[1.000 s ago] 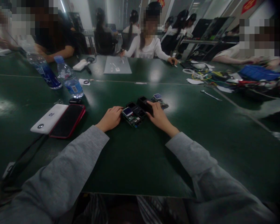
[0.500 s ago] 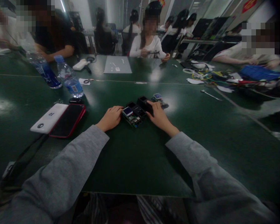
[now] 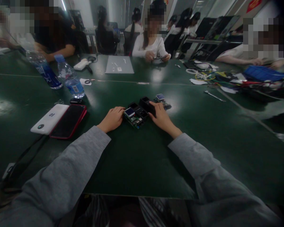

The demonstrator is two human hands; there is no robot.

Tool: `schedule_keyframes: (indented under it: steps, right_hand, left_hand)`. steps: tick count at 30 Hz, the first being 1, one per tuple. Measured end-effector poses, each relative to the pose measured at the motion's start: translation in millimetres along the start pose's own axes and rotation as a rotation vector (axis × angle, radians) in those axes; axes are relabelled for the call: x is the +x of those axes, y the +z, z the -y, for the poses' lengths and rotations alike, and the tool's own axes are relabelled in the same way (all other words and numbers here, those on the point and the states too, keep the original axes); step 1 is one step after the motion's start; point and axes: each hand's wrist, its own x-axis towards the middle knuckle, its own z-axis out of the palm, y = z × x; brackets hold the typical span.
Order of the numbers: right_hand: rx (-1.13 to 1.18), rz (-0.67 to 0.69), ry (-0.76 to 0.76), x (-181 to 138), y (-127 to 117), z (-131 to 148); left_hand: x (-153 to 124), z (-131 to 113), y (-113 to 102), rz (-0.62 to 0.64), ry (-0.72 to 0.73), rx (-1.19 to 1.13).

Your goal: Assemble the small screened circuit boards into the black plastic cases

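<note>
My left hand (image 3: 112,119) rests on the table with its fingers stretched out, the fingertips against the left side of a small circuit board with a square screen (image 3: 133,117). Behind that board and partly covered by it lies a black plastic case (image 3: 140,110) with square openings. My right hand (image 3: 162,119) has thumb and index finger on a second black case part (image 3: 145,101), gripping its right side; the other fingers are mostly hidden. Just beyond the right hand sits another circuit board with a small screen (image 3: 161,98).
On the left are a white power bank (image 3: 50,116), a red-edged phone (image 3: 68,123) and two water bottles (image 3: 74,85) (image 3: 47,72). A wrench (image 3: 214,96) and a heap of cables (image 3: 217,75) lie right. A grey laptop-like panel (image 3: 119,65) and a seated person (image 3: 153,47) are opposite.
Both my hands and the boards stay in place. Across the table, the co-worker's hands have come closer together around a small object.
</note>
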Motion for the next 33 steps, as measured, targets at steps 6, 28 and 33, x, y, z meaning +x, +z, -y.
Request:
schedule_keyframes:
  steps: [6,28,33]
  right_hand:
    - [0.008,0.005,0.007,0.0,-1.1,1.5]
    - [0.013,-0.009,-0.008,0.1,-1.4,2.2]
    - [0.008,-0.001,0.001,0.0,-2.0,3.2]
  left_hand:
    - [-0.1,0.2,0.0,-0.006,-0.002,-0.011]
    - [-0.6,-1.2,-1.1,-0.010,-0.001,-0.001]
    - [-0.5,-0.5,-0.5,-0.004,-0.008,-0.006]
